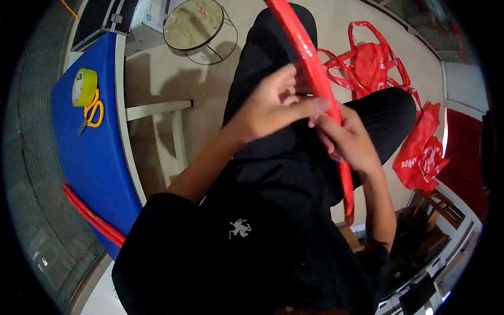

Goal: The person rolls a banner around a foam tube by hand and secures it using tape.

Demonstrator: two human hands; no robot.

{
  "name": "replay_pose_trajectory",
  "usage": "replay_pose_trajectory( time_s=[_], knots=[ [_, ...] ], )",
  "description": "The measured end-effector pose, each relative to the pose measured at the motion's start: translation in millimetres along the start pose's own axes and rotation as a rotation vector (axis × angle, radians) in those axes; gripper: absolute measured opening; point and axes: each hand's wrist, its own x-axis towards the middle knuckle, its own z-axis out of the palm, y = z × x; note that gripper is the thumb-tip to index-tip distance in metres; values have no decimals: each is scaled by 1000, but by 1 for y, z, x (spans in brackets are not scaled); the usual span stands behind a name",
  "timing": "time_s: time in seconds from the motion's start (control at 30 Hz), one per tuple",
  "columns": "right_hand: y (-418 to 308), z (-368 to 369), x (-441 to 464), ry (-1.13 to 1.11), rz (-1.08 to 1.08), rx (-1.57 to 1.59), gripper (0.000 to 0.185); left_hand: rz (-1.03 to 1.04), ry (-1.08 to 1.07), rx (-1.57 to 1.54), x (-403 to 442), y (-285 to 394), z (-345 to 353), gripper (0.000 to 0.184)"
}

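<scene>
A long, slightly curved red rod point(310, 58), its surface shiny and wrinkled like plastic wrap, slants across my lap from the top edge down toward my right forearm. My left hand point(270, 107) is closed on its middle, thumb lying on the red surface and some fingers hidden behind it. Just below, my right hand point(349, 136) wraps round the same rod, with thumb and fingertips close to my left thumb. The lower end of the rod point(348, 210) sticks out beneath my right hand.
On the blue-topped table point(100, 157) at left lie yellow tape point(86, 86), orange-handled scissors point(94, 113) and more red rods point(94, 218). A round stool point(193, 23) stands ahead. Red plastic bags point(373, 63) lie on the floor, with another red bag point(422, 152) at right.
</scene>
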Motion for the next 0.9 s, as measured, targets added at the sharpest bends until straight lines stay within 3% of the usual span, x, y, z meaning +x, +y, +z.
replay_pose_trajectory(
  time_s=[0.17,0.27,0.33,0.37,0.4,0.43,0.47,0.53,0.63,0.67,0.73,0.8,0.9],
  knots=[
    [12,26,0,35,8,126,23,127,53,-149,12,-8,19,54],
    [16,25,-4,-103,33,335,21,134,4,-383,15,-2,16,48],
    [22,25,-3,-297,-11,553,18,169,-292,-628,17,-2,8,28],
    [25,32,-6,-160,-24,585,15,143,-276,-662,15,4,14,17],
    [31,36,-6,-161,-22,584,15,144,-273,-662,17,0,15,17],
    [36,39,-4,-141,-187,568,15,175,-362,-692,21,-8,15,17],
    [34,36,-6,-175,-163,589,16,206,-451,-723,24,-9,16,17],
    [30,29,-10,-241,-113,629,19,167,-421,-707,19,-4,21,16],
    [23,25,-11,-144,51,436,25,115,-155,-639,17,-2,28,17],
    [22,28,-11,-146,52,434,25,117,-153,-640,18,-1,28,17],
    [22,34,-10,88,-8,174,25,54,-92,-477,18,-1,26,13],
    [25,36,-8,118,-24,78,24,49,-5,-451,18,-2,27,13],
    [27,56,0,605,-396,-627,31,28,162,-408,21,-1,27,12]
  ],
)
